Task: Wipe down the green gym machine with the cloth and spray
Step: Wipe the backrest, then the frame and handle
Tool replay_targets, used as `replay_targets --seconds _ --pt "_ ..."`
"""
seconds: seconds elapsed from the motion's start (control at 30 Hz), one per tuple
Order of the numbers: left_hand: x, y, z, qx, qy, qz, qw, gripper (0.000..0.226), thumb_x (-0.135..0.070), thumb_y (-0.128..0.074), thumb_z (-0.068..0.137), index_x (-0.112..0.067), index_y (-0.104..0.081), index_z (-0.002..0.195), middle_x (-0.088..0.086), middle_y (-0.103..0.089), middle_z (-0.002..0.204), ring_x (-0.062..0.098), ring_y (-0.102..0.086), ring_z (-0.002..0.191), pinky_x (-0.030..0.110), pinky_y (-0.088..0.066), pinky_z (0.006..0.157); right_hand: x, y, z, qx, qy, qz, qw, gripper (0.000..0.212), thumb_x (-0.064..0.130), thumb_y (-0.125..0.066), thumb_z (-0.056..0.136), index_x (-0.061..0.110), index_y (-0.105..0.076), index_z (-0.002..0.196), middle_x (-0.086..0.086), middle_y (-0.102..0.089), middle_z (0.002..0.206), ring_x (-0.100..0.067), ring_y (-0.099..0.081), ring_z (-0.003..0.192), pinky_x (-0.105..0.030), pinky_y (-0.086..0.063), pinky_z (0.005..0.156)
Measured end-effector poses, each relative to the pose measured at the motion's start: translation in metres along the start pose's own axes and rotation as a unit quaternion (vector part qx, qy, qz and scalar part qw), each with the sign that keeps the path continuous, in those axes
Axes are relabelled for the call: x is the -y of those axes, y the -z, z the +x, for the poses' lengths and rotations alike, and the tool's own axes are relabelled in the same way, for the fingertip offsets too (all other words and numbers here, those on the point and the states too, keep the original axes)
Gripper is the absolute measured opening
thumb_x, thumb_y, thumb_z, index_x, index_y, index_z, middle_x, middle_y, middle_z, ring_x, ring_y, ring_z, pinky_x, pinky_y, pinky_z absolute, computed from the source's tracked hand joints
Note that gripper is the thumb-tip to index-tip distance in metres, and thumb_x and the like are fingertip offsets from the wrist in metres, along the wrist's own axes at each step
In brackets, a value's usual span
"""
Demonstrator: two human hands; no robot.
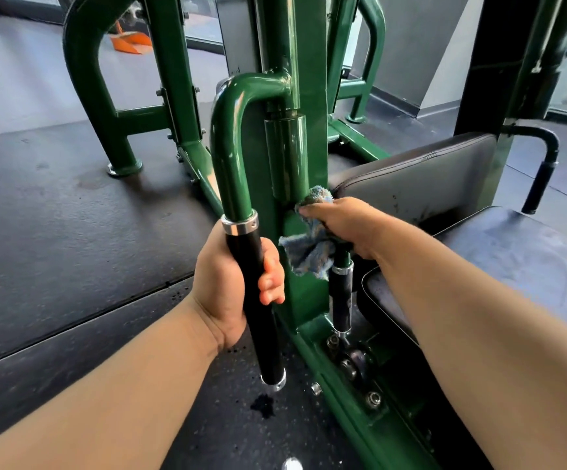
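Note:
The green gym machine (304,56) fills the middle of the head view, with a curved green handle bar (233,140) ending in a black grip (253,293). My left hand (231,283) grips that black grip just below its silver collar. My right hand (346,223) holds a blue-grey cloth (309,254) and presses it against the green upright beside a second, smaller black grip (341,296). No spray bottle shows.
A black padded seat (519,252) and backrest (421,178) lie to the right. Green base rails with bolts (373,398) run along the dark rubber floor (72,232). An orange object (129,40) sits on the floor far back. A wet spot (263,405) marks the floor.

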State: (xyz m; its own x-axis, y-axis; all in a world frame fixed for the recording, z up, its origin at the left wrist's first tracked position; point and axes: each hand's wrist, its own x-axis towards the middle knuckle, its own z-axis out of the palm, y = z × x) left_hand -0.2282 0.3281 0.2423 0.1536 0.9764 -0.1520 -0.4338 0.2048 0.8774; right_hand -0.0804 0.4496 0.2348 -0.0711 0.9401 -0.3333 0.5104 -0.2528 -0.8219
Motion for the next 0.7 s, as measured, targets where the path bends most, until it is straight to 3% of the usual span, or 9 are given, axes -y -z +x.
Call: replay_targets --seconds 0.03,0.1,0.2,0.3,0.5,0.63,0.7 --pt "-0.001 -0.001 0.000 -0.002 -0.002 0.001 1.000 0.053 -0.047 -0.028 0.081 -0.014 -0.045 0.043 0.002 -0.031 0.038 0.016 -0.027 0.033 0.028 -0.030 0.050 -0.004 0.000 -0.008 -0.044 0.043 -0.037 0.997 0.025 0.038 -0.069 0.086 0.013 -0.065 0.084 -0.001 -0.062 0.071 -0.019 -0.060 0.065 -0.021 -0.050 0.059" --pt "-0.001 -0.002 -0.001 -0.007 -0.007 0.003 1.000 0.053 -0.048 -0.028 0.081 -0.014 -0.044 0.043 0.002 -0.031 0.039 0.016 -0.027 0.034 0.027 -0.031 0.049 -0.018 -0.005 -0.020 -0.118 0.113 -0.119 0.979 0.021 0.036 -0.063 0.089 0.015 -0.062 0.090 0.001 -0.063 0.077 -0.022 -0.060 0.076 -0.027 -0.045 0.062" --pt "0.000 -0.004 -0.002 -0.017 -0.006 0.000 1.000 0.060 -0.046 -0.022 0.089 -0.015 -0.044 0.043 0.002 -0.031 0.039 0.016 -0.027 0.035 0.026 -0.030 0.047 -0.046 -0.019 -0.044 -0.224 0.149 -0.187 0.945 0.022 0.029 -0.059 0.091 0.014 -0.051 0.105 0.000 -0.060 0.086 -0.031 -0.059 0.084 -0.033 -0.038 0.062" --pt "0.000 -0.007 -0.003 -0.028 -0.007 -0.001 1.000 0.063 -0.046 -0.019 0.092 -0.014 -0.043 0.043 0.002 -0.030 0.039 0.017 -0.027 0.035 0.026 -0.029 0.047 -0.052 -0.026 -0.054 -0.264 0.135 -0.234 0.926 0.020 0.027 -0.058 0.091 0.016 -0.044 0.101 0.001 -0.053 0.082 -0.033 -0.058 0.081 -0.031 -0.031 0.060" --pt "0.000 -0.008 -0.003 -0.039 -0.020 0.000 0.999 0.060 -0.045 -0.020 0.091 -0.013 -0.042 0.045 0.002 -0.030 0.039 0.017 -0.026 0.034 0.024 -0.031 0.043 -0.008 -0.017 -0.029 -0.245 0.081 -0.328 0.909 0.022 0.035 -0.049 0.093 0.016 -0.060 0.094 -0.006 -0.066 0.095 -0.030 -0.056 0.079 -0.029 -0.036 0.063" --pt "0.002 -0.007 -0.002 -0.036 -0.018 0.002 0.999 0.062 -0.045 -0.017 0.091 -0.014 -0.042 0.043 0.002 -0.029 0.038 0.015 -0.025 0.035 0.018 -0.032 0.040 0.033 -0.013 0.002 -0.126 0.041 -0.330 0.935 0.024 0.036 -0.073 0.083 0.014 -0.063 0.087 0.000 -0.058 0.075 -0.021 -0.055 0.067 -0.030 -0.043 0.066" --pt "0.001 -0.005 -0.002 -0.033 -0.013 0.013 0.999 0.063 -0.045 -0.016 0.091 -0.014 -0.042 0.043 0.002 -0.029 0.039 0.016 -0.026 0.036 0.020 -0.032 0.043 0.036 -0.014 0.011 -0.094 0.032 -0.324 0.941 0.028 0.037 -0.076 0.079 0.016 -0.063 0.091 -0.003 -0.057 0.078 -0.024 -0.056 0.072 -0.029 -0.044 0.066"
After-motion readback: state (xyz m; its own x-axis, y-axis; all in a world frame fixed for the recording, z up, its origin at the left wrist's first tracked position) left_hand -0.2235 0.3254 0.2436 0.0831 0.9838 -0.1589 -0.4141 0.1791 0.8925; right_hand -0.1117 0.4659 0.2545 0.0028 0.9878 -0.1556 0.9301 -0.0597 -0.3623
